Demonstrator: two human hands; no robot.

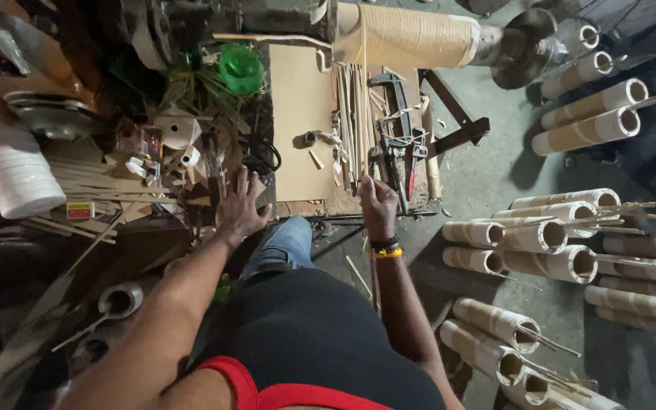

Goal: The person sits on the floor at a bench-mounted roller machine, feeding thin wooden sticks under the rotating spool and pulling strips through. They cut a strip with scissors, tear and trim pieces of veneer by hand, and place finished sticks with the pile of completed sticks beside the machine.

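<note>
1. Head view: left hand [238,206] lies open, fingers spread on the cluttered bench edge; right hand [377,205] is closed around thin bamboo strips [358,121], which run up to the wound spool [411,34].
2. Clamps and pliers [400,148] lie just right of the strips; a plywood board [298,129] sits between the hands.
3. Finished paper-wrapped rolls [563,228] lie on the floor, well apart.

Two hands show: the left hand [238,206] and the right hand [376,205], the latter closed on a bundle of thin strips [358,114]. One large wound spool [411,34] sits up top, one green cup [241,68] near it, one white stack of rings [5,163] at left. Wound cardboard tubes [563,262] on the floor number roughly eighteen; the exact count is unclear.
</note>
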